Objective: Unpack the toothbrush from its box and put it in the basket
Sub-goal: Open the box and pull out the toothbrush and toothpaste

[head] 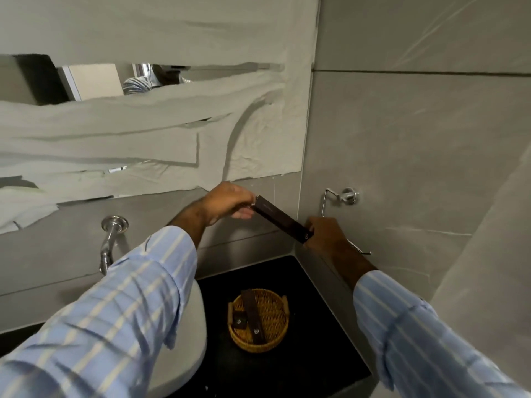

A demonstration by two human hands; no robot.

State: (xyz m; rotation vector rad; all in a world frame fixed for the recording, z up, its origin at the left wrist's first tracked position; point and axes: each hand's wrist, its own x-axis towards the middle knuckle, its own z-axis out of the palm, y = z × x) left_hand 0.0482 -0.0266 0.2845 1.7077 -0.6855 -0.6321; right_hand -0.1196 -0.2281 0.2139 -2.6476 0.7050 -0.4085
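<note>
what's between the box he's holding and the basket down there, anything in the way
Nothing visible blocks the drop. The toothbrush box is held between the left hand and right hand, up over the counter. The basket sits open-topped below, already holding two dark boxes.

Both arms wear long light blue sleeves (135, 285) with thin white stripes, and the cuffs stop before the bare wrists.
</note>
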